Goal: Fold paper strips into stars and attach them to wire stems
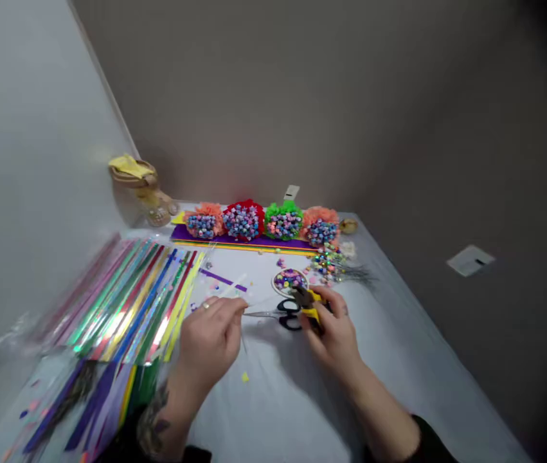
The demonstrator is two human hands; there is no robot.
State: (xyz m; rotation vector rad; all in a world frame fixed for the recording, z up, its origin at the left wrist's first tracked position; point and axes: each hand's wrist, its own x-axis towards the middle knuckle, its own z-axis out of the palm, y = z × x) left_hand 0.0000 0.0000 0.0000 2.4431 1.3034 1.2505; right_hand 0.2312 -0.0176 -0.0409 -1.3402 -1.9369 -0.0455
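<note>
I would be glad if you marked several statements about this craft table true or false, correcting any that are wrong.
1. The right hand holds yellow-and-black pliers. True.
2. The handles of the scissors are red. False: they are black.
3. Four pompom-like clusters sit in a row near the wall. True.
4. The shiny strips lie beyond the right hand, on the right side. False: they lie on the left side.

Scissors [281,314] bar the gap between hands [210,334] [333,337]; nearer table [277,405] is mostly open.
</note>
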